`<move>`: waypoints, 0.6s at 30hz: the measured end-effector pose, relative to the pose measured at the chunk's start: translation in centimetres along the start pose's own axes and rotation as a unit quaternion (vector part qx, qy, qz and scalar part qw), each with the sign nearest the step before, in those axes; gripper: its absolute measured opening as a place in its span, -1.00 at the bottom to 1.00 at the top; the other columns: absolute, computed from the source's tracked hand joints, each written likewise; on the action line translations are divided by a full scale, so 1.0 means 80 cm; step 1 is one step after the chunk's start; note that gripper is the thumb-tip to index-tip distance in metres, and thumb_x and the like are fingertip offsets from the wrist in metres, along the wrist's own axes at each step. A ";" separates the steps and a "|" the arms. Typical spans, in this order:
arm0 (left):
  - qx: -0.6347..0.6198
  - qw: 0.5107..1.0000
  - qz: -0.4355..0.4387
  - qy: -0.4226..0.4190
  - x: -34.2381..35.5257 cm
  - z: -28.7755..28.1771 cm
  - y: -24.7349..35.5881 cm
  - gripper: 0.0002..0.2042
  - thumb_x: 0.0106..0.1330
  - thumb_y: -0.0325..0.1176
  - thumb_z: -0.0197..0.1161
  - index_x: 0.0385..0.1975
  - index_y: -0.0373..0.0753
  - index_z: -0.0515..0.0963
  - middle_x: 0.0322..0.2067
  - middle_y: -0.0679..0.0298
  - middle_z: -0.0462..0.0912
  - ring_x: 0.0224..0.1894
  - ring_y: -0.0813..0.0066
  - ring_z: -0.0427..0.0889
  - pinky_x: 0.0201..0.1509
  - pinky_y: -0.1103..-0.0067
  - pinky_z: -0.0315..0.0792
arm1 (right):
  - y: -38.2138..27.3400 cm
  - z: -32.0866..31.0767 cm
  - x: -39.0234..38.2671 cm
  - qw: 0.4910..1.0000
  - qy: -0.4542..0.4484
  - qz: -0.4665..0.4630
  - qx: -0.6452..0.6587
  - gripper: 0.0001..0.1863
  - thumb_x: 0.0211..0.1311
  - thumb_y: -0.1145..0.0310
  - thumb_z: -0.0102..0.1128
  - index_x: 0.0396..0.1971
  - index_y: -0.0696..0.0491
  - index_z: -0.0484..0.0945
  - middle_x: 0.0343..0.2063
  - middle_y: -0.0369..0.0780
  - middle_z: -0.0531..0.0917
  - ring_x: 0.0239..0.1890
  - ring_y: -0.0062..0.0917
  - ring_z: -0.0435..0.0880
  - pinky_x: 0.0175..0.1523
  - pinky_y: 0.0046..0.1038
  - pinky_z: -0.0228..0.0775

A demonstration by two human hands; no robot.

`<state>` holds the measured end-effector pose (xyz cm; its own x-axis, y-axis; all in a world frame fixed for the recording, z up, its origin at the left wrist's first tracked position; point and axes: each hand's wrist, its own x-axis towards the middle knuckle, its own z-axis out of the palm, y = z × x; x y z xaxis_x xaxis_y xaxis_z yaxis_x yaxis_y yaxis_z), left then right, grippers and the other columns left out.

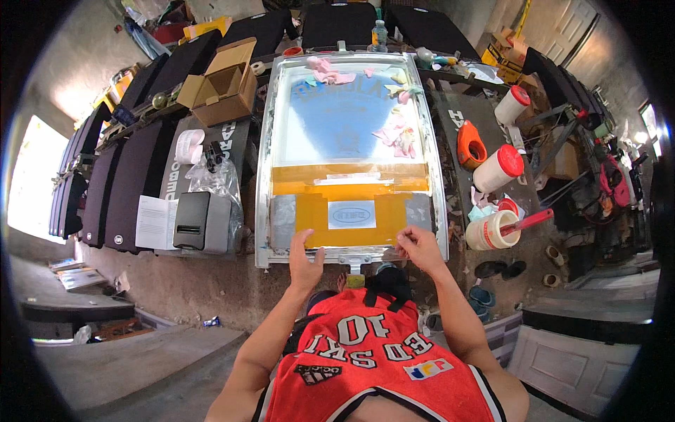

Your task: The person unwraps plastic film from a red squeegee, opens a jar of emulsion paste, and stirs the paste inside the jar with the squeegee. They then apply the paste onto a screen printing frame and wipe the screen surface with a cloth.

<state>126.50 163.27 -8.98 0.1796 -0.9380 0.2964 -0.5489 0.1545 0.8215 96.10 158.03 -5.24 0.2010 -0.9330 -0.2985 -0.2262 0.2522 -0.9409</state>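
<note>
A silk-screen frame (437, 211) with a pale metal rim lies in front of me. Brown tape (309, 224) covers the near part of its mesh, around a small light rectangle (353, 215) with an oval design. At the near left corner is my left hand (307, 266), empty, its thumb and fingers apart. My right hand (422, 249) is over the near right edge, fingertips pinched together; whatever is between them is too small to make out. Crumpled pink and yellow scraps (398, 133) lie on the mesh's far and right parts.
Left of the frame stand an open cardboard box (223, 88), a grey box-shaped device (202, 222) and papers (156, 222). To the right are an orange tape dispenser (471, 145), white tubs with red lids (498, 169) and an open tub (486, 232) with a red-handled tool. A bottle (379, 36) stands behind.
</note>
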 end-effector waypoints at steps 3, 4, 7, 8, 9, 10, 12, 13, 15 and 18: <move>0.016 1.000 -0.001 0.015 0.008 -0.011 -0.008 -0.51 0.09 -0.60 0.34 0.08 -0.31 0.43 0.01 -0.01 0.52 0.10 0.01 0.51 0.21 0.36 0.38 | -0.012 -0.003 0.019 1.000 0.020 -0.009 0.001 -0.85 0.39 0.39 0.17 -0.27 0.18 0.56 -0.51 -0.26 0.66 -0.52 -0.66 0.62 -0.42 -0.56 0.46; 0.011 1.000 0.000 0.018 0.012 -0.012 -0.010 -0.52 0.09 -0.60 0.34 0.07 -0.32 0.43 0.00 -0.01 0.53 0.09 0.01 0.51 0.20 0.36 0.38 | -0.016 -0.006 0.028 0.999 0.025 -0.001 0.022 -0.86 0.39 0.39 0.17 -0.27 0.17 0.56 -0.51 -0.25 0.66 -0.53 -0.66 0.61 -0.43 -0.57 0.45; 0.002 1.000 0.005 0.025 0.027 -0.012 -0.013 -0.55 0.09 -0.62 0.33 0.04 -0.33 0.44 -0.02 0.01 0.54 0.07 0.02 0.53 0.18 0.36 0.40 | -0.033 -0.014 0.060 0.997 0.058 -0.042 -0.001 -0.86 0.39 0.39 0.17 -0.26 0.17 0.57 -0.52 -0.26 0.66 -0.53 -0.66 0.62 -0.45 -0.58 0.42; 0.003 1.000 0.005 0.026 0.032 -0.011 -0.013 -0.55 0.09 -0.62 0.33 0.03 -0.33 0.44 -0.03 0.01 0.55 0.06 0.03 0.53 0.17 0.36 0.41 | -0.040 -0.018 0.073 0.997 0.071 -0.031 0.014 -0.86 0.39 0.39 0.18 -0.25 0.17 0.57 -0.52 -0.26 0.66 -0.53 -0.65 0.62 -0.45 -0.58 0.42; -0.002 1.000 0.004 0.028 0.038 -0.010 -0.013 -0.56 0.09 -0.63 0.33 0.02 -0.34 0.45 -0.03 0.02 0.55 0.06 0.03 0.54 0.17 0.36 0.41 | -0.048 -0.020 0.086 0.995 0.076 -0.049 0.038 -0.86 0.38 0.39 0.18 -0.25 0.17 0.57 -0.51 -0.27 0.66 -0.54 -0.65 0.62 -0.45 -0.58 0.42; 0.001 1.000 0.003 0.029 0.046 -0.008 -0.013 -0.57 0.09 -0.63 0.33 0.01 -0.34 0.45 -0.05 0.02 0.56 0.05 0.04 0.55 0.16 0.37 0.41 | -0.057 -0.023 0.101 0.993 0.090 -0.079 0.016 -0.86 0.38 0.39 0.18 -0.25 0.17 0.57 -0.51 -0.27 0.66 -0.54 -0.65 0.62 -0.45 -0.58 0.42; -0.011 0.999 -0.007 0.031 0.062 -0.006 -0.010 -0.59 0.10 -0.63 0.33 -0.01 -0.35 0.46 -0.07 0.03 0.57 0.03 0.05 0.56 0.15 0.37 0.42 | -0.077 -0.029 0.131 0.989 0.116 -0.092 0.013 -0.86 0.38 0.39 0.18 -0.25 0.17 0.57 -0.51 -0.28 0.66 -0.53 -0.65 0.62 -0.44 -0.57 0.43; -0.010 0.999 -0.010 0.033 0.071 -0.004 -0.008 -0.61 0.11 -0.63 0.32 -0.02 -0.35 0.47 -0.08 0.06 0.59 0.04 0.12 0.58 0.17 0.39 0.42 | -0.088 -0.032 0.148 0.985 0.128 -0.115 0.027 -0.87 0.37 0.40 0.18 -0.26 0.16 0.59 -0.51 -0.29 0.66 -0.51 -0.68 0.61 -0.42 -0.60 0.41; -0.029 0.999 -0.024 0.039 0.090 -0.001 -0.003 -0.64 0.14 -0.64 0.29 -0.03 -0.37 0.50 -0.09 0.12 0.62 0.04 0.25 0.61 0.22 0.44 0.42 | -0.110 -0.037 0.185 0.976 0.163 -0.144 0.009 -0.86 0.34 0.39 0.21 -0.29 0.17 0.60 -0.51 -0.28 0.65 -0.51 -0.67 0.60 -0.40 -0.59 0.41; -0.050 0.997 -0.034 0.038 0.124 0.007 0.009 -0.68 0.16 -0.62 0.29 -0.05 -0.36 0.51 -0.12 0.13 0.64 0.02 0.27 0.61 0.20 0.45 0.43 | -0.145 -0.054 0.257 0.947 0.235 -0.201 -0.086 -0.82 0.29 0.36 0.26 -0.34 0.19 0.61 -0.52 -0.24 0.65 -0.51 -0.65 0.59 -0.37 -0.54 0.41</move>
<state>127.40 153.87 -5.69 0.2769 -0.9220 0.2708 -0.4493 0.1249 0.8846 98.74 134.80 0.27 -0.1335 -0.9663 0.2199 -0.3811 -0.1548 -0.9115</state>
